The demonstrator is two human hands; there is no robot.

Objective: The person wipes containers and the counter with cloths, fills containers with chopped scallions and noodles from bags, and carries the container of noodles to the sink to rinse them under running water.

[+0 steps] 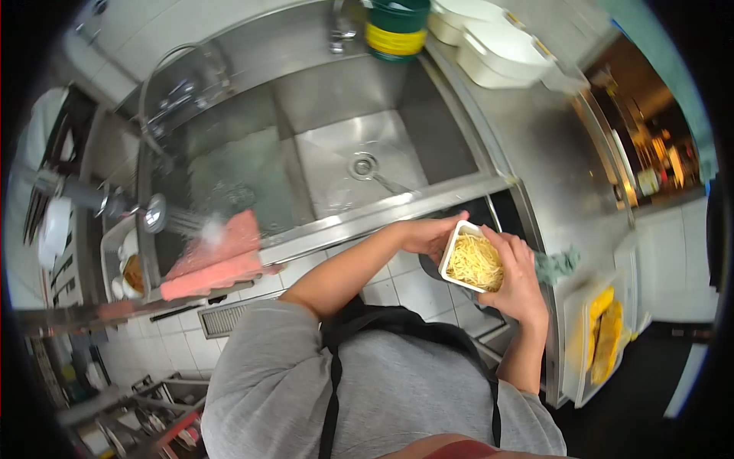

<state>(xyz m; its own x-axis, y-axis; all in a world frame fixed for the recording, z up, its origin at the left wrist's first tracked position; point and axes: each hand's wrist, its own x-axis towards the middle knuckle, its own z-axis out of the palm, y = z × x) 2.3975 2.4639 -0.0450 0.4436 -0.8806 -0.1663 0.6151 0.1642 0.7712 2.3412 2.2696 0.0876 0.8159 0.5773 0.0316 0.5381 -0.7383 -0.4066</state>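
Observation:
A small white square container [446, 268] full of pale yellow shreds [475, 262] is held in front of my body, to the right of the sink's front edge. My left hand [434, 236] holds its left side, with the fingers partly hidden behind it. My right hand [517, 277] wraps round its right side, fingers over the rim and thumb near the lower edge. The container is tilted so that its contents face me.
A double steel sink [359, 145] lies ahead, water running from a sprayer [155, 213] over a pink cloth [222, 260] at left. White tubs [505, 57] and a green bucket [396, 30] stand behind. At right are a green cloth [558, 265] and a tray of yellow food [605, 336].

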